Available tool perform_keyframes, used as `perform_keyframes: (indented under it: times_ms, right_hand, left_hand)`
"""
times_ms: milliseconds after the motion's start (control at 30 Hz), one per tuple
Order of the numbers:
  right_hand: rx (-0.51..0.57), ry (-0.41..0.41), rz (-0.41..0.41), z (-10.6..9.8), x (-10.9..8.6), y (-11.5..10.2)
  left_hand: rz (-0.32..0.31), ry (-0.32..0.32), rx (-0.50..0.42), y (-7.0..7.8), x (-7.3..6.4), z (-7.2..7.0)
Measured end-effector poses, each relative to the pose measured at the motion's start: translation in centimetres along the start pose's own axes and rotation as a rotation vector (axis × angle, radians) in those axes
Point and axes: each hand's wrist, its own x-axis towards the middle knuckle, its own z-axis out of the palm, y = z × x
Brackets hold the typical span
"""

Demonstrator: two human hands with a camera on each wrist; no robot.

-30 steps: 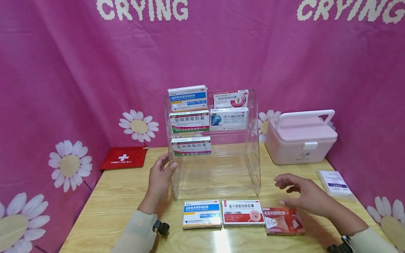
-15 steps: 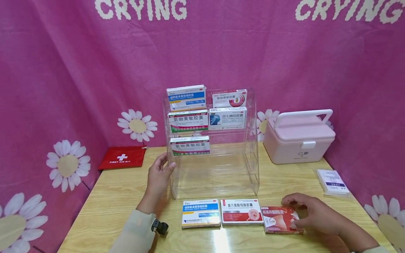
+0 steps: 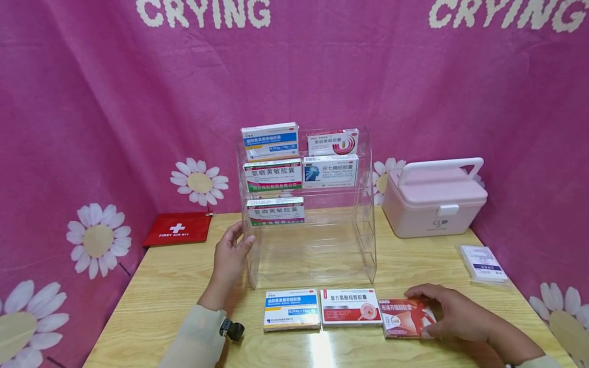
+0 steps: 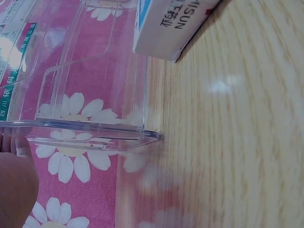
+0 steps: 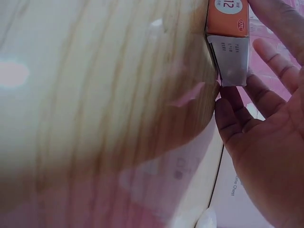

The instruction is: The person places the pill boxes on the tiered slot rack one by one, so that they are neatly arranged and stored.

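Observation:
A clear plastic display rack (image 3: 317, 260) stands on the table, with several medicine boxes in its upper tiers. At its left side my left hand (image 3: 231, 255) holds the side panel, thumb toward the front; in the left wrist view the fingers (image 4: 20, 142) meet the panel's edge. My right hand (image 3: 455, 312) grips a red medicine box (image 3: 405, 319) by its right end, thumb on the near edge and fingers at the far edge. That box (image 5: 228, 19) shows its end flap in the right wrist view. Left of it lie a white-and-red box (image 3: 349, 307) and a blue-and-white box (image 3: 291, 311).
Behind on the right stands a pink handled case (image 3: 434, 204). A small stack of white packets (image 3: 484, 264) lies at the table's right edge. A red first aid pouch (image 3: 179, 228) lies at the back left, before a pink curtain (image 3: 294, 66).
My right hand has come down toward me onto the red box and taken hold of its right end. The left hand stays at the rack's side.

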Motion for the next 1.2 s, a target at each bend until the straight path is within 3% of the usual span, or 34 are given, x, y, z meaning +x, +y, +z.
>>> perform_keyframes:
  times_ms: [133,600,867,1200]
  right_hand:
    - [-0.026,0.017,0.038,-0.3,-0.2,0.2]
    - [-0.089,0.114,-0.022,-0.5,-0.6,1.4]
    - [-0.079,0.124,0.0,-1.2,-0.7,1.4]
    - [-0.155,0.289,0.006,-1.5,-0.4,1.6]
  left_hand:
    - [0.003,-0.002,-0.002,0.1,0.0,0.0]
    - [-0.001,0.0,-0.004,0.1,0.0,0.1]
    - [-0.001,0.005,-0.014,0.1,0.0,0.2]
    - [0.008,0.0,-0.025,0.2,0.0,0.2]
